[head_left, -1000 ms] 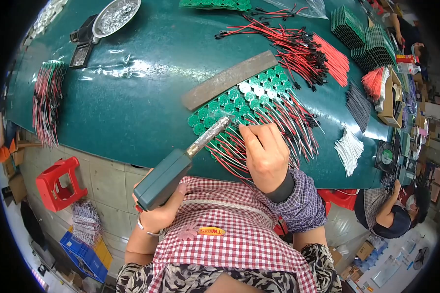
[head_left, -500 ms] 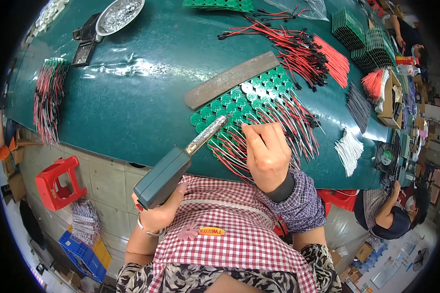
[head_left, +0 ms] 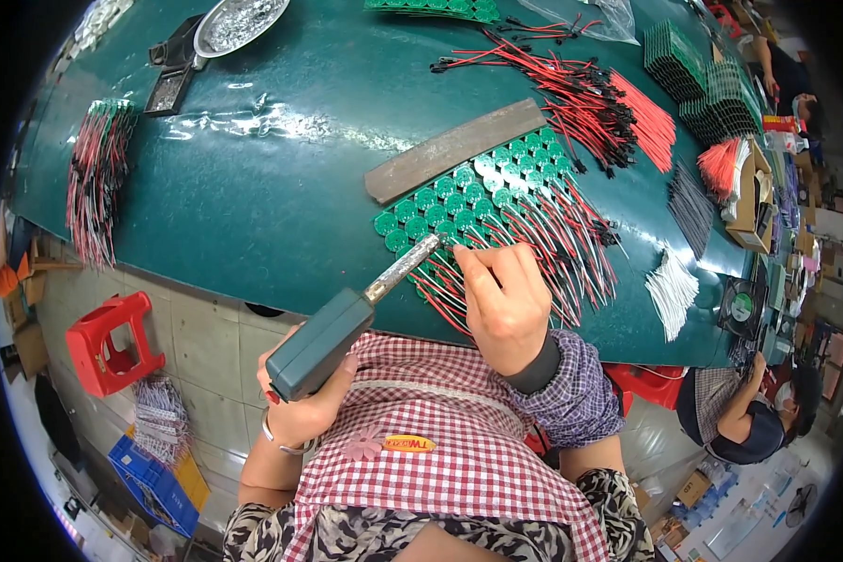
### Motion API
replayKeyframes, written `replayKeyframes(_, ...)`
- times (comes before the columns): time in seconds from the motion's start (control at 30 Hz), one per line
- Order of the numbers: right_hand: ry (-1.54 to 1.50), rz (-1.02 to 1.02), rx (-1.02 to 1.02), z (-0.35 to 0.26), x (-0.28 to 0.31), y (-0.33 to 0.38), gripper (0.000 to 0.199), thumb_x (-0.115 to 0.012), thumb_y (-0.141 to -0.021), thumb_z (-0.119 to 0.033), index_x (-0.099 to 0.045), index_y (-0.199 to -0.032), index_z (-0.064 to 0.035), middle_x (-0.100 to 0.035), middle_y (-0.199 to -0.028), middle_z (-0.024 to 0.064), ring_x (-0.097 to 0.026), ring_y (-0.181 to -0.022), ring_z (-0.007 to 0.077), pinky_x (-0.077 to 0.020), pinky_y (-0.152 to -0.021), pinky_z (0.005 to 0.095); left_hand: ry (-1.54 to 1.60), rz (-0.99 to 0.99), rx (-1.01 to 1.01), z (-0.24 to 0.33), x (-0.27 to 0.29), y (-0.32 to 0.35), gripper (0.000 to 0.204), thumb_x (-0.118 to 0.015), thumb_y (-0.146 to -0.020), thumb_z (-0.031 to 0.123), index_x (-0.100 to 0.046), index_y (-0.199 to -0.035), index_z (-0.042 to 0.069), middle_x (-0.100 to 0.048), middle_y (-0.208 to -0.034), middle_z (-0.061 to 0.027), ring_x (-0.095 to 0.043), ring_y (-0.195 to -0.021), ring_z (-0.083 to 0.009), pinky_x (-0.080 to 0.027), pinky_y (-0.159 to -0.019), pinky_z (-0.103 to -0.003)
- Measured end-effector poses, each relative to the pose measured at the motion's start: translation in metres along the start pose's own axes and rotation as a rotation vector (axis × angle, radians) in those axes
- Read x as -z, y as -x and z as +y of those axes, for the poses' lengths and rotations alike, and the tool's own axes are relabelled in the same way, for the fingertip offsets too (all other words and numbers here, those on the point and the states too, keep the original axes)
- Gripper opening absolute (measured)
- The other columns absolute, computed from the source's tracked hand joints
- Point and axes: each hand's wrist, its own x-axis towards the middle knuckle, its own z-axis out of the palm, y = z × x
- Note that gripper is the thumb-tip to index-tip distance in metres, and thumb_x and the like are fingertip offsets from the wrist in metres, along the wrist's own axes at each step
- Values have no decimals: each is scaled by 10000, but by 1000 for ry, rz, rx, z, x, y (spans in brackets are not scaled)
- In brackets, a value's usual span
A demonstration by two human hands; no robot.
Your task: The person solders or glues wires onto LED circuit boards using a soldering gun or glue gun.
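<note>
My left hand (head_left: 311, 405) is wrapped round the dark green handle of a soldering iron (head_left: 324, 343). Its silvery barrel slants up to the right, and the tip meets a panel of round green circuit boards (head_left: 414, 226). Just right of the tip, my right hand (head_left: 510, 302) pinches thumb and forefinger together on a thin wire, largely hidden by the fingers. Red, white and black wires (head_left: 585, 245) fan out from the panel toward me, some passing under my right hand. A flat grey-brown bar (head_left: 455, 150) lies along the panel's far edge.
Loose red-and-black wires (head_left: 571, 98) lie beyond the panel, with white wires (head_left: 672, 292) to the right. At far left are a wired board bundle (head_left: 99, 183) and a metal dish (head_left: 239, 26). Stacked green boards (head_left: 674, 61) stand far right. A red stool (head_left: 114, 345) is on the floor.
The iron's tip and my right fingers have shifted a little nearer and leftward over the panel. Both hands keep their hold. The whole view has moved slightly.
</note>
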Motion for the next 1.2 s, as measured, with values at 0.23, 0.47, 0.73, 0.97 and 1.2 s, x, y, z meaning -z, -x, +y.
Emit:
replayKeyframes(0.23,12,-12,-3,-1,0,0,306,-638,-688,20,-669,-992,41,-564,-823,80,-558,-768,229,-489,-624,324,-15,-59,46,8,0,-4,228,-726,-716,-16,-680,-938,-41,-647,-795,-108,-616,-636,-193,-478,-566,-290)
replayKeyframes(0.47,21,-21,-1,-1,-1,0,310,-630,-693,19,-667,-1000,45,-549,-813,85,-550,-764,232,-483,-616,326,-53,-72,-16,2,3,-1,228,-725,-715,-14,-684,-938,-39,-642,-777,-105,-612,-627,-194,-476,-559,-289)
replayKeyframes(0.73,35,-27,-1,-2,0,0,314,-630,-687,21,-665,-998,46,-541,-806,84,-546,-760,233,-483,-616,330,-45,11,32,-4,4,8,216,-747,-709,19,-703,-915,-26,-673,-789,-116,-646,-608,-224,-500,-559,-304)
replayKeyframes(0.97,49,5,-12,-3,-2,0,291,-646,-687,21,-675,-976,23,-571,-838,76,-560,-768,229,-485,-614,322,-248,-3,-155,-4,5,8,134,-760,-703,36,-734,-834,45,-687,-797,-92,-658,-618,-231,-497,-533,-314)
replayKeyframes(1.2,19,84,10,-12,-3,1,246,-673,-695,15,-693,-941,6,-596,-824,59,-559,-732,214,-480,-601,320,-410,28,-271,-7,10,14,119,-772,-698,47,-736,-810,54,-686,-802,-86,-658,-622,-236,-495,-525,-314)
